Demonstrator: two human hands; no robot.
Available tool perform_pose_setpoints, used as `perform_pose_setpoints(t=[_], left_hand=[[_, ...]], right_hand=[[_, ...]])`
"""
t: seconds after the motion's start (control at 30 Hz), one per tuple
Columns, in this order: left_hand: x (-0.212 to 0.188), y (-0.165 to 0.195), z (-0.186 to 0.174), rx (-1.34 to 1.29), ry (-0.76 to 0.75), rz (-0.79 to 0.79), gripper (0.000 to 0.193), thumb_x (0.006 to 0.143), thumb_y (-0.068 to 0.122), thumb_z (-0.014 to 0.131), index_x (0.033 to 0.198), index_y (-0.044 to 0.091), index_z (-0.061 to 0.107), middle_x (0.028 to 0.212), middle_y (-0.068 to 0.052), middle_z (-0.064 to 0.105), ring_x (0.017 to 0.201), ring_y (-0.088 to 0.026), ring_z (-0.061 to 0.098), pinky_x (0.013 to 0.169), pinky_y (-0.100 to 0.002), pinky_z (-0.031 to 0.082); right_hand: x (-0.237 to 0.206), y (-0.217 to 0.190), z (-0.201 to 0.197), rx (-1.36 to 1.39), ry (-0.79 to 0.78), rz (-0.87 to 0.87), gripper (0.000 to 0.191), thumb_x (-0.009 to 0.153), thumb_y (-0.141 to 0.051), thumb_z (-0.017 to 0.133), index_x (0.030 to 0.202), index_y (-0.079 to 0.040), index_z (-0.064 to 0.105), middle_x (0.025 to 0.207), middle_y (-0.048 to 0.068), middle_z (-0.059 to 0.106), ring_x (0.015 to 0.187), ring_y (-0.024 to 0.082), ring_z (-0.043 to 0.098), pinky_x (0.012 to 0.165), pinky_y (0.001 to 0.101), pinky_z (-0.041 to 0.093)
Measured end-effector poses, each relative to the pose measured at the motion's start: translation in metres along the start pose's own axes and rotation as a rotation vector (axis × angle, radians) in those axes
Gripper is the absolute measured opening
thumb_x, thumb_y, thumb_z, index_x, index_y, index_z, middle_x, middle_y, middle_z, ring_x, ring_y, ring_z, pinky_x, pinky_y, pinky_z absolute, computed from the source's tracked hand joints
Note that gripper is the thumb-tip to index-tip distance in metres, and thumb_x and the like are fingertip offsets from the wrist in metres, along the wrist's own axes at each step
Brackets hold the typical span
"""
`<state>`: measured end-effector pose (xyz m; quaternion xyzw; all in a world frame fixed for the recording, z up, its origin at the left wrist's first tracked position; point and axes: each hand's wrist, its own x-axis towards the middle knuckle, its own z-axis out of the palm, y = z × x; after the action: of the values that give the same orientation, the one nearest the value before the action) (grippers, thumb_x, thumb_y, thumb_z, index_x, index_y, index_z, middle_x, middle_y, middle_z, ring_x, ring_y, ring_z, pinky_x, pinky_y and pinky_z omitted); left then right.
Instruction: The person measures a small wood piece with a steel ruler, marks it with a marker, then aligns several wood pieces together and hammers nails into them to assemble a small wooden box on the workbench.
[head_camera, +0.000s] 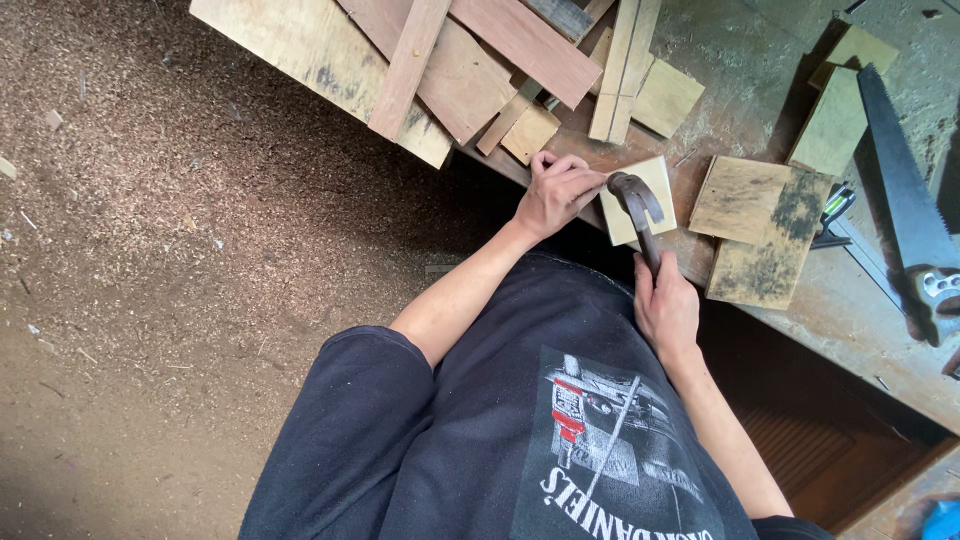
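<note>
currently the right hand (665, 308) is wrapped around the handle of a claw hammer (638, 210), its head over a small pale wood square (655, 180) at the table (860, 300) edge. the left hand (556, 190) pinches something too small to see at the square's left edge. around it: wood offcuts (760, 225), planks (470, 60), a handsaw (905, 200); no containers visible.

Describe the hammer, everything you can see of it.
The hammer is a claw hammer with a dark, rusty-looking metal head and a dark handle. Its head sits over a small pale square wooden block on the workbench; whether it touches the block cannot be told. The handle runs back toward the person, gripped near its end by the right hand. The left hand rests at the block's edge, beside the head.
</note>
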<state>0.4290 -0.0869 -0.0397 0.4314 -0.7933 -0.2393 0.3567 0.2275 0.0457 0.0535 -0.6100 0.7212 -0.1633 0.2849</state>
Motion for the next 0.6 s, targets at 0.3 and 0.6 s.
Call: perform_pose_setpoints(t=[0.3,0.6], left_hand=[[0.0038,0.0021,0.0003,0.019,-0.018,0.015,0.018,0.086,0.020,0.079,0.103,0.015,0.076,0.093,0.005,0.072,0.096,-0.012,0.066,0.095,-0.042,0.034],[-0.0005,-0.0019,0.0039,0.027,-0.049,0.023,0.018,0.087,0.018,0.078,0.104,0.013,0.076,0.093,0.004,0.072,0.097,-0.013,0.066,0.097,-0.040,0.035]], right_hand=[[-0.0029,-0.0002,-0.0026,-0.013,0.039,-0.071,0.020,0.105,-0.020,0.064,0.107,-0.002,0.056,0.072,0.024,0.063,0.062,0.046,0.063,0.052,0.0519,0.047],[-0.0057,-0.0004,0.0022,-0.019,-0.013,-0.034,0.022,0.107,-0.021,0.063,0.105,-0.002,0.053,0.069,0.023,0.062,0.062,0.044,0.063,0.053,0.0514,0.047]])
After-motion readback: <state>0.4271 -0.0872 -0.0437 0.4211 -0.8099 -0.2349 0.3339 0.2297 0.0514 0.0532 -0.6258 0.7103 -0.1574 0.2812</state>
